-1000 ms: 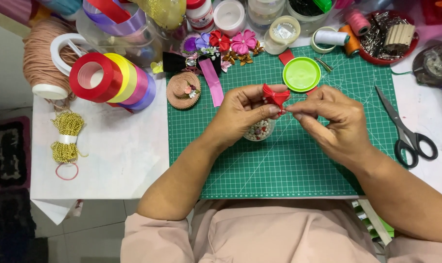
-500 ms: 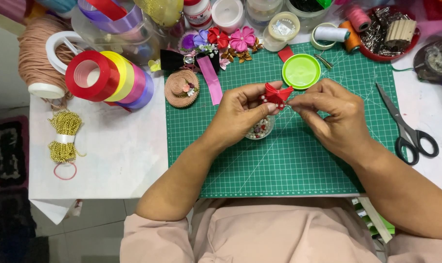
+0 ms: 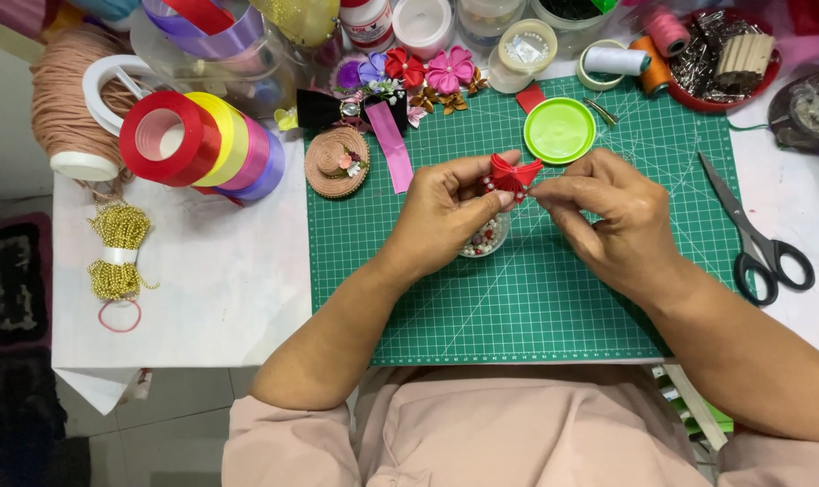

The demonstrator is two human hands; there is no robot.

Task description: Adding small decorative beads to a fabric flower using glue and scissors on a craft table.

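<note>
Above a green cutting mat (image 3: pixel 536 307), my left hand (image 3: pixel 450 206) pinches a small red ribbon flower (image 3: pixel 510 171) with tiny pearls at its centre. My right hand (image 3: pixel 603 212) meets it from the right, its fingertips closed on the flower's right edge. Whether those fingers hold something thin I cannot tell. Just below my left hand sits a small clear cup of beads (image 3: pixel 483 238), partly hidden by my fingers.
A green lid (image 3: pixel 559 131) lies past the hands; black scissors (image 3: pixel 757 236) on the right. A pink ribbon strip (image 3: pixel 391 144), small straw hat (image 3: pixel 336 161), ribbon flowers (image 3: pixel 427 70), stacked ribbon rolls (image 3: pixel 202 142), gold bead chain (image 3: pixel 117 251), thread spools and jars line the far edge.
Both hands with the red flower have stayed almost in place, with only small finger shifts around the flower.
</note>
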